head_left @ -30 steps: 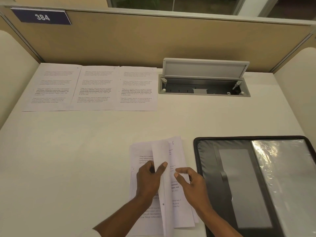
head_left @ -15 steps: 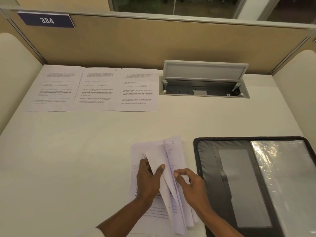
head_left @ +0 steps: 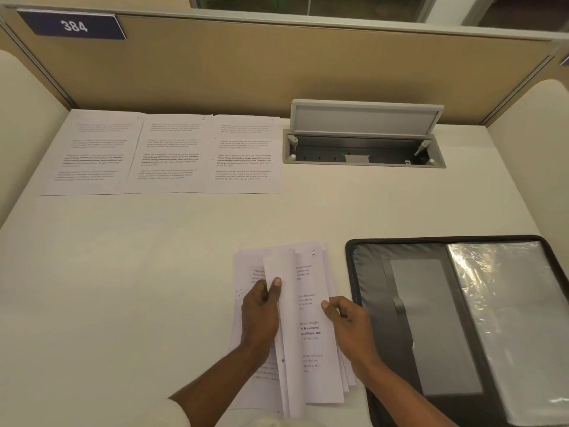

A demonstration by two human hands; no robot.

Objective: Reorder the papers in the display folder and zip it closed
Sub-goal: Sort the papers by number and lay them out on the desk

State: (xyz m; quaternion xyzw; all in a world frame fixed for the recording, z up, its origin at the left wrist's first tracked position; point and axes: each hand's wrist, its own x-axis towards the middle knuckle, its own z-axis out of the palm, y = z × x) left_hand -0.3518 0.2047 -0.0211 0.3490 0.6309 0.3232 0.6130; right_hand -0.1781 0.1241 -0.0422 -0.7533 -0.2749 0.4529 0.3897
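since half a second ago the fanned sheets have settled and one more leaf has turned over, so the page marked 5 (head_left: 313,253) now shows where a 6 showed before. the left hand (head_left: 261,315) grips the curled sheet (head_left: 284,334), thumb on its front and fingers behind, holding it upright over the paper stack (head_left: 311,380). the right hand (head_left: 349,323) pinches the stack's right edge, thumb on top. the stack lies on the desk (head_left: 123,272) near the front edge, just left of the display folder (head_left: 369,303), which lies open and flat with its clear plastic sleeves (head_left: 508,303) on the right half. well apart, at the far left of the desk, three printed sheets (head_left: 172,152) lie side by side in a row. beside them sits a cable box (head_left: 363,149) with its lid raised against the partition (head_left: 277,72), which carries a 384 sign (head_left: 74,26).
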